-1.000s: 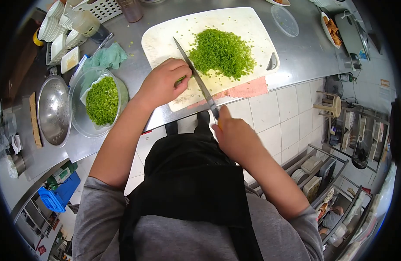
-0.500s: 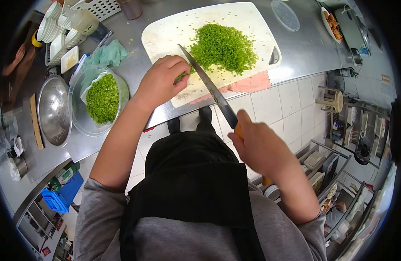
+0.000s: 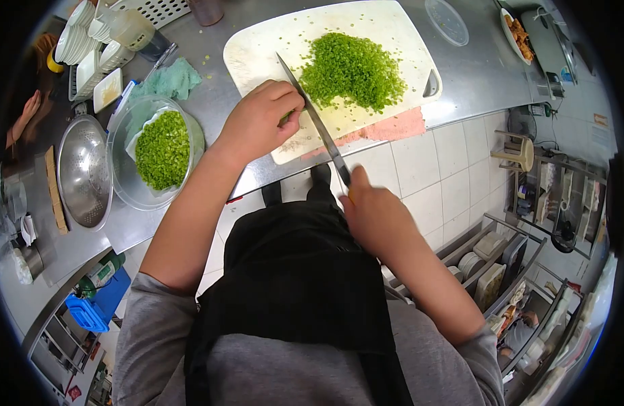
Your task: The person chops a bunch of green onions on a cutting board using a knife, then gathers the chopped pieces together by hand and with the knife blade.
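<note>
My right hand (image 3: 376, 213) is closed round the handle of a long kitchen knife (image 3: 319, 125). Its blade slants across a white cutting board (image 3: 258, 51), the tip pointing to the far left. Beside the blade, my left hand (image 3: 264, 118) presses on the board with curled fingers. Only a bit of green, likely scallion stalks (image 3: 283, 120), shows beneath those fingers; the rest is hidden. To the right of the knife lies a heap of finely chopped scallions (image 3: 356, 71). Small loose bits are scattered around the heap.
A clear plastic tub (image 3: 120, 179) of chopped greens stands left of my forearm, next to a metal colander (image 3: 88, 159). Nearby are a green cloth (image 3: 176, 78) and stacked dishes (image 3: 75, 40). A pinkish cloth (image 3: 400, 126) lies under the board's near edge. Another person's hand (image 3: 29, 111) shows far left.
My right hand has moved left and a little upward with the knife, whose blade is now nearer my left fingers. My left hand has shifted slightly right, and less green shows under it.
</note>
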Action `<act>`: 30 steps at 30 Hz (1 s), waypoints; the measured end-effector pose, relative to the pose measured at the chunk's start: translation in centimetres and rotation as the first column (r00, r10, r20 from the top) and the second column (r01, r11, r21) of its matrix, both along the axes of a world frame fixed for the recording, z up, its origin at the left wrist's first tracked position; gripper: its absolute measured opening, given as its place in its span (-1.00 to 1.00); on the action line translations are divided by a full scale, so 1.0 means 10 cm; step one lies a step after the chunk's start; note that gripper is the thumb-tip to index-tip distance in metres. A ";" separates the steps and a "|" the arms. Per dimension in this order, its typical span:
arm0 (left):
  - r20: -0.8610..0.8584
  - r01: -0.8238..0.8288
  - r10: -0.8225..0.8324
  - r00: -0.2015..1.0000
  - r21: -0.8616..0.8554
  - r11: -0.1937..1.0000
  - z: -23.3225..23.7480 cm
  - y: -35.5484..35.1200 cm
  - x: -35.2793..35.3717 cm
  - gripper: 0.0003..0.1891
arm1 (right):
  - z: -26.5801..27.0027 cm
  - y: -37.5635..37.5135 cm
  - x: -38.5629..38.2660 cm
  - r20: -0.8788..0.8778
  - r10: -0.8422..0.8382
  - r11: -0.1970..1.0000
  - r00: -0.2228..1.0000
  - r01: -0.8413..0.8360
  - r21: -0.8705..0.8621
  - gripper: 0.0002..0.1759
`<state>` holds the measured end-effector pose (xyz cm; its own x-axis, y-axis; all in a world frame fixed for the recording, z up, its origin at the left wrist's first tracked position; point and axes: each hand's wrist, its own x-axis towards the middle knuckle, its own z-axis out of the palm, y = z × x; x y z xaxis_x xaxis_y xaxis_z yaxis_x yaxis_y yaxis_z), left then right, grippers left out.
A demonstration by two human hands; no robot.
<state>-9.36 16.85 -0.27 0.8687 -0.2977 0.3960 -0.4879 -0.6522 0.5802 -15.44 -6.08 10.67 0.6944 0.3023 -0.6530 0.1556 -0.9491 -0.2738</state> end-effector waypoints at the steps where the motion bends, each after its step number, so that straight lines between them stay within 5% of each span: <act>1: 0.006 -0.001 0.001 1.000 -0.002 1.000 0.01 -0.01 0.00 -0.80 | -0.18 0.04 0.06 0.083 0.010 1.000 0.997 -0.012 0.027 -0.66; 4: 0.014 0.012 -0.012 1.000 -0.001 1.000 0.01 0.00 0.01 -0.81 | -0.09 0.06 0.20 0.154 0.028 0.997 0.988 -0.038 0.064 -0.65; 7: 0.012 0.014 -0.014 1.000 -0.029 0.999 -0.02 0.01 0.00 -0.80 | 0.21 -0.02 0.08 0.026 0.012 1.000 1.000 -0.012 0.015 -0.68; 10: 0.022 0.027 -0.027 0.999 -0.035 0.999 -0.03 0.01 0.01 -0.80 | -0.25 0.09 0.07 0.143 0.005 0.997 0.990 -0.015 0.071 -0.62; 18: 0.049 0.016 -0.014 0.999 -0.044 0.999 -0.03 0.00 0.01 -0.81 | -0.11 0.11 -0.01 0.036 -0.021 1.000 0.999 0.020 0.009 -0.65; 30: 0.059 -0.051 0.053 0.997 -0.031 0.998 -0.02 -0.15 0.01 -0.86 | -0.22 -0.13 0.31 0.171 -0.037 0.994 0.985 0.018 0.111 -0.50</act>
